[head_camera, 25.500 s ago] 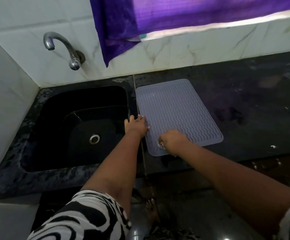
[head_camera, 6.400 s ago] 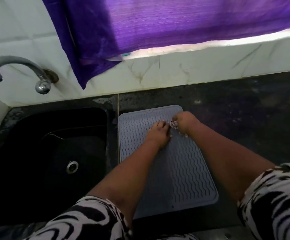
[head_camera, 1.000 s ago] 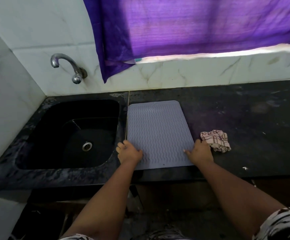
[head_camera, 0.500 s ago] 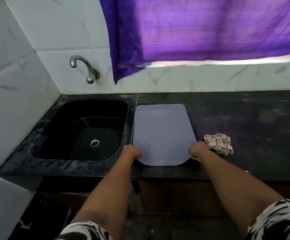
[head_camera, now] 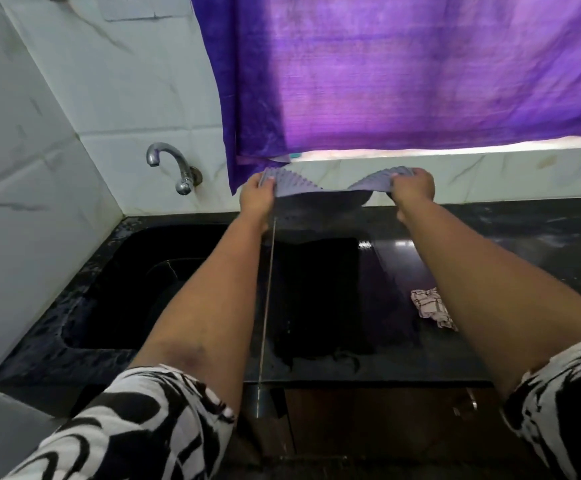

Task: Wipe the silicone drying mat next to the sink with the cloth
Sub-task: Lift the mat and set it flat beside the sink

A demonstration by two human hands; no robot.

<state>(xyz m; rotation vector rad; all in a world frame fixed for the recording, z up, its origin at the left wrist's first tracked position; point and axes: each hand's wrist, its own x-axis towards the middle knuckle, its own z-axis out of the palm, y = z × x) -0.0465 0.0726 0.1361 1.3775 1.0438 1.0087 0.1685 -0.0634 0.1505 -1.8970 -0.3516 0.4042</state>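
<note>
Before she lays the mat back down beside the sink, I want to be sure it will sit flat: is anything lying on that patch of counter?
Nothing visible does. Both hands, left and right, hold the mat lifted at the back. The counter beneath is bare and dark. The cloth lies right of that patch, beside the right forearm.

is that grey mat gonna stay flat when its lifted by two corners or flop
Likely floppy: the mat, held up by the left hand and right hand, sags in the middle between them. It probably weighs little, since each grip pinches only a corner. Its ridged surface may resist slipping.
</note>
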